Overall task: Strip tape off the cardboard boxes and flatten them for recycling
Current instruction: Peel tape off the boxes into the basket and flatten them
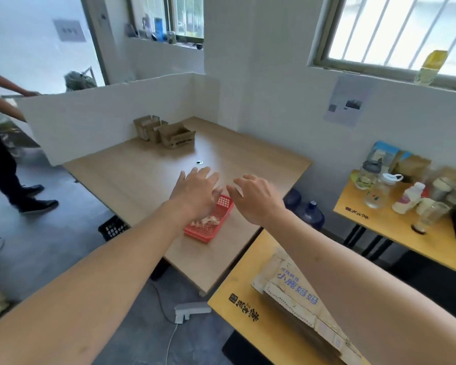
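Three small open cardboard boxes [166, 133] stand in a row at the far corner of the wooden table [121, 177]. A flattened cardboard box with blue print [298, 291] lies on the yellow table [237, 288] near me, partly under my right forearm. My left hand [195, 191] and my right hand [256, 196] are stretched out side by side above the wooden table, fingers spread, holding nothing. Both are well short of the boxes. Below them sits a red mesh basket [211, 225] with crumpled tape in it.
A white partition [103, 119] walls the table's far side. Another person [0, 143] stands at the left. Blue water jugs [308, 212] stand on the floor. A second yellow table [395, 222] on the right bears bottles and glasses. A power strip [190, 310] and a black crate [113, 227] lie on the floor.
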Motion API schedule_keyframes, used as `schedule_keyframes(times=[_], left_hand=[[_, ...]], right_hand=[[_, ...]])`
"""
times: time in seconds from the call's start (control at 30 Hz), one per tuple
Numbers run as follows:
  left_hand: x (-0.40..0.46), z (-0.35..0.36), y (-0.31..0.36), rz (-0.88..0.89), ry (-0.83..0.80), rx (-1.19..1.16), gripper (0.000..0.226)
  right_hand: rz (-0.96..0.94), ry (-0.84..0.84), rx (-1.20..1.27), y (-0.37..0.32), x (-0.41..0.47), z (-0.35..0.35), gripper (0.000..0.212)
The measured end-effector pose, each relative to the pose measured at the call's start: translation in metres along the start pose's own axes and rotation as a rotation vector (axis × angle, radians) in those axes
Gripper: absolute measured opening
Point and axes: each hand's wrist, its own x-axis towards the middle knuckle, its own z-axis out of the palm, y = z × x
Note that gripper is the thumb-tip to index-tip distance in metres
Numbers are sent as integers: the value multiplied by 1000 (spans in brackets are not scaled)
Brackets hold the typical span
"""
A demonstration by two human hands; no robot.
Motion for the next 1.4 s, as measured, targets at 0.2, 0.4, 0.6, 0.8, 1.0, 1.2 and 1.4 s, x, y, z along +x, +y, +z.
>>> schedule_keyframes(times=[0.2, 0.4, 0.6, 0.8, 1.0, 1.2, 1.4], left_hand=[[21, -4, -118, -27, 26, 24, 54], [53, 3, -242, -18, -1, 13, 52], [88, 16, -343, -3, -49, -4, 52], [154, 44, -420, -10, -79, -56, 54], [256, 102, -497, 14, -139, -109, 54], [346, 132, -557, 21, -207, -144, 52], [422, 139, -604, 54, -229, -170, 50]], right_hand=[[-37, -22, 14, -83, 74, 33, 54], [-18, -84, 42, -164, 152, 80, 58], [6, -134, 92, -225, 226, 122, 57], [34, -157, 84, -252, 316, 169, 53], [68, -180, 56, -254, 428, 242, 50], [134, -248, 88, -254, 527, 290, 51], [181, -270, 95, -260, 616, 313, 49]])
